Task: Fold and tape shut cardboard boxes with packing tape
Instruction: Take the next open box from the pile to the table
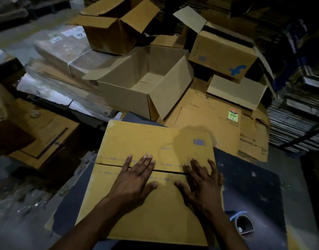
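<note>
A yellow-brown cardboard box (146, 141) lies on a dark work surface (254, 186) right in front of me, its two flaps folded down and meeting at a narrow dark seam. My left hand (135, 177) lies flat across the seam with straight fingers, pressing both flaps. My right hand (200, 181) presses flat on the seam's right end, fingers spread. A roll of packing tape (243, 224) sits on the dark surface at the lower right, apart from both hands.
An open empty box (148, 83) stands just beyond the one I press. More open boxes (119, 24) and a blue-marked box (221, 53) stand behind it. Flattened cardboard (218, 120) lies at the right, stacked sheets (297, 123) at the far right, boxes (41, 127) at the left.
</note>
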{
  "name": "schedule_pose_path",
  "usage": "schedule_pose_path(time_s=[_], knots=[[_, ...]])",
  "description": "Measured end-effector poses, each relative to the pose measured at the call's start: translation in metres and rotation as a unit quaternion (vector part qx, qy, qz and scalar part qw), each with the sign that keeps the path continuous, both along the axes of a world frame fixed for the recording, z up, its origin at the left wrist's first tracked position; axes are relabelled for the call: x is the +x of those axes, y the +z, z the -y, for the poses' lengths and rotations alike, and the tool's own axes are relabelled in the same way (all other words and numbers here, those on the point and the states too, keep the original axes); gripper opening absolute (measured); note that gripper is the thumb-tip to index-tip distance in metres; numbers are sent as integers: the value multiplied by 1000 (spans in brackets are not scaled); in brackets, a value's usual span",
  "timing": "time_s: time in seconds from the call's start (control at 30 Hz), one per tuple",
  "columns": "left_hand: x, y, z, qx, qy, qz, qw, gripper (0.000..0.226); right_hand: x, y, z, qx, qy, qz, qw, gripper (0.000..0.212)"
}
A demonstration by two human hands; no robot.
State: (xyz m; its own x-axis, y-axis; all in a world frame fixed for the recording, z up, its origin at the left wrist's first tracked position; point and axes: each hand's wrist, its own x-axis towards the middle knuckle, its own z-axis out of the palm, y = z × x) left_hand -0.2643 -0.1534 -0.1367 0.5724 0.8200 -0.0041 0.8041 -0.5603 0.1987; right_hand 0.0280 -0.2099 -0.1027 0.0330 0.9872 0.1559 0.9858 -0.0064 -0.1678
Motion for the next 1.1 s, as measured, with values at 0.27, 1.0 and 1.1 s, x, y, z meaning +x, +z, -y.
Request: schedule_pose_path(time_s=[0.27,1.0,1.1], knots=[[7,-17,-13,-1,-22,-3,1000,63,2,-17,-13,-26,-20,-48,998,66],[85,-21,-6,-2,28,22,999,67,261,-118,91,-338,-107,-7,935,52],[88,-15,-3,4,34,32,999,65,258,-45,95,-229,-160,-62,958,42]])
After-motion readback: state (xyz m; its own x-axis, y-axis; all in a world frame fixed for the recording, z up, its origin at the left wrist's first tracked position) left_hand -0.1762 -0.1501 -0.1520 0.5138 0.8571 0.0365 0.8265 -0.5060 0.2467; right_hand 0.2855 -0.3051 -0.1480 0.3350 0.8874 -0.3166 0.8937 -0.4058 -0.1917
